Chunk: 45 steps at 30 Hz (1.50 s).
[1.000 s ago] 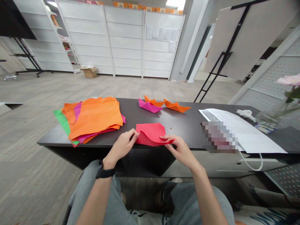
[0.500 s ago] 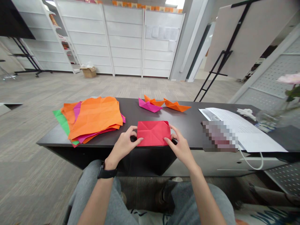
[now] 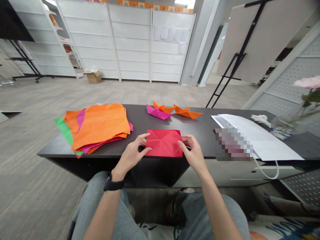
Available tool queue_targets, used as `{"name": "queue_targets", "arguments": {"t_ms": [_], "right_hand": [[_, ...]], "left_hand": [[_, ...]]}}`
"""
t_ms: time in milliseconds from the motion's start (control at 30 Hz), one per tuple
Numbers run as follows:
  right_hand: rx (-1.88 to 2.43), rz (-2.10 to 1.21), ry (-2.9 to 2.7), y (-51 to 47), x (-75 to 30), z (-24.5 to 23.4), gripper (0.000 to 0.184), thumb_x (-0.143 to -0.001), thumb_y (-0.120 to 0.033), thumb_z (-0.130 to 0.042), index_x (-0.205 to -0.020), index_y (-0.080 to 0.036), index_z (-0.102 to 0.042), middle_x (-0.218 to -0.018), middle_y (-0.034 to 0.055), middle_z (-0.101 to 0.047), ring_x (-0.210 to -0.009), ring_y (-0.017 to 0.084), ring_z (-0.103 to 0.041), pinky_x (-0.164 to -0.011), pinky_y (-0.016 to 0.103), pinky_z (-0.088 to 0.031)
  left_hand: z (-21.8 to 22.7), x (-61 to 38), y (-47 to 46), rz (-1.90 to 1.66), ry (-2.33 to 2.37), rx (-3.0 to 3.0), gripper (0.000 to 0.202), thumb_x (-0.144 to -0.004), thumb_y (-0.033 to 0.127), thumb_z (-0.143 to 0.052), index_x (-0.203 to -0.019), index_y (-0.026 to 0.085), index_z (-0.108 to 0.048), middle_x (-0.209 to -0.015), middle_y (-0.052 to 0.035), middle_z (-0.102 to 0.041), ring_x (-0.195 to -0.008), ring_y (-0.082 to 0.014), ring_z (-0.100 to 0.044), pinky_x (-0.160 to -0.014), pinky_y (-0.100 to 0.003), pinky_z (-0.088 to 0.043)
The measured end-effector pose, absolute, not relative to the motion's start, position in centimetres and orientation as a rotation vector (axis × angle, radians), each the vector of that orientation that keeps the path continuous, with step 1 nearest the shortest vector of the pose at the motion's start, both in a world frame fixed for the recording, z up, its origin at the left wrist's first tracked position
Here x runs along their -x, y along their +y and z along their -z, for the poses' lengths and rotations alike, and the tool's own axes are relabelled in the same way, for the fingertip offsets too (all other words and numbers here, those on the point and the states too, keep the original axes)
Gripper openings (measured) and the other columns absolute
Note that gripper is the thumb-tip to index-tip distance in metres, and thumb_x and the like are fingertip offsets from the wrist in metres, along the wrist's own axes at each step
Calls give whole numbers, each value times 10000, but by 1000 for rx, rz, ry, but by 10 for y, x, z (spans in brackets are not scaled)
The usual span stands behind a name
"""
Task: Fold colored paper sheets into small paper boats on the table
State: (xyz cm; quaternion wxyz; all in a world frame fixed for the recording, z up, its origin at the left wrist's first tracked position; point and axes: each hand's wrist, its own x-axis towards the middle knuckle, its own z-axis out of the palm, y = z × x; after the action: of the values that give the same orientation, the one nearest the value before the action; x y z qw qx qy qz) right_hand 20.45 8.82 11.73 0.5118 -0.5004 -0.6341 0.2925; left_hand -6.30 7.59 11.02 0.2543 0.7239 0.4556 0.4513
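A folded sheet of red paper (image 3: 163, 143) lies flat at the front edge of the dark tabletop, with creases crossing at its middle. My left hand (image 3: 133, 150) holds its left side, the thumb on the lower corner and the index finger near the upper one. At the right edge, my right hand (image 3: 193, 151) has its thumb and bent fingers on the paper. Behind the sheet stand a magenta paper boat (image 3: 159, 112) and an orange paper boat (image 3: 188, 111); another orange boat (image 3: 165, 108) is partly hidden by the magenta one.
To the left is a pile of creased paper sheets (image 3: 102, 123), orange on top, with green and magenta edges showing. Printed white sheets (image 3: 265, 140), a blurred-out object (image 3: 233, 145), a white cable (image 3: 266, 175) and a glass vase (image 3: 285, 125) are on the right.
My right thumb has slid outward from the paper's face toward its right edge, and the fingers have curled lower. My left index finger now reaches over the upper left corner.
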Motion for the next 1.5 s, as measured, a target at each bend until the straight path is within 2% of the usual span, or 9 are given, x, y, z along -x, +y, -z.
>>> {"name": "queue_targets", "arguments": {"t_ms": [133, 233, 433, 767, 1000, 1133, 1233, 1333, 1500], "right_hand": [[1196, -842, -1423, 97, -199, -119, 384, -829, -540, -673, -1015, -206, -636, -783, 17, -646, -715, 191, -598, -687, 318, -483], [1195, -954, -1419, 98, -195, -121, 404, -815, -559, -682, -1000, -200, -694, -844, 40, -677, -774, 208, -610, -733, 335, -487], [1067, -1107, -1373, 85, -195, -130, 308, -773, -503, -754, -741, -207, -673, -851, 24, -647, -844, 199, -584, -794, 305, -459], [931, -1110, -1150, 79, -201, -127, 272, -763, -433, -793, -726, -216, -633, -785, -9, -610, -784, 160, -559, -765, 277, -450], [966, -971, -1097, 75, -192, -138, 443, -691, -383, -844, -1069, -264, -644, -799, -18, -659, -756, 160, -604, -780, 304, -496], [1069, -884, -1181, 74, -191, -137, 312, -741, -479, -778, -912, -229, -700, -847, 39, -699, -824, 209, -629, -793, 343, -517], [1064, -864, -1157, 76, -192, -131, 300, -802, -517, -715, -831, -219, -702, -864, 51, -723, -855, 224, -644, -825, 356, -517], [1023, -882, -1121, 77, -192, -126, 284, -841, -501, -695, -840, -218, -712, -850, 36, -721, -834, 205, -646, -814, 335, -511], [1044, -867, -1087, 75, -186, -126, 268, -851, -490, -695, -865, -223, -715, -825, 29, -725, -803, 197, -643, -774, 316, -516]], "left_hand": [[-106, 64, 75, -1311, 1173, -1945, 537, -872, 252, -673, -1378, 257, -493, -937, 13, -642, -831, -129, -673, -864, -286, -547], [-104, 66, 74, -1348, 1168, -1963, 562, -879, 237, -666, -1408, 271, -476, -930, 24, -635, -801, -107, -660, -850, -265, -549], [-101, 67, 74, -1396, 1180, -1991, 563, -888, 234, -659, -1418, 300, -480, -998, 18, -634, -797, -90, -646, -852, -250, -550], [-100, 66, 75, -1380, 1201, -1963, 602, -902, 283, -649, -1463, 296, -431, -998, 2, -620, -833, -114, -647, -854, -270, -541], [-102, 66, 74, -1372, 1250, -1937, 655, -895, 258, -638, -1493, 281, -370, -991, 14, -590, -803, -88, -603, -875, -261, -519], [-104, 65, 73, -1360, 1268, -1933, 627, -892, 262, -644, -1469, 280, -398, -1019, 10, -606, -813, -92, -616, -870, -258, -521], [-108, 65, 73, -1343, 1258, -1972, 449, -906, 279, -635, -1341, 242, -532, -1023, -11, -639, -842, -121, -638, -853, -270, -532], [-115, 63, 71, -1287, 1210, -2110, 158, -943, 294, -587, -1040, 198, -667, -993, -41, -666, -919, -169, -647, -867, -291, -525], [-124, 59, 68, -1244, 1246, -2145, 160, -956, 289, -560, -984, 183, -677, -977, -53, -698, -928, -191, -657, -855, -303, -523]]}}
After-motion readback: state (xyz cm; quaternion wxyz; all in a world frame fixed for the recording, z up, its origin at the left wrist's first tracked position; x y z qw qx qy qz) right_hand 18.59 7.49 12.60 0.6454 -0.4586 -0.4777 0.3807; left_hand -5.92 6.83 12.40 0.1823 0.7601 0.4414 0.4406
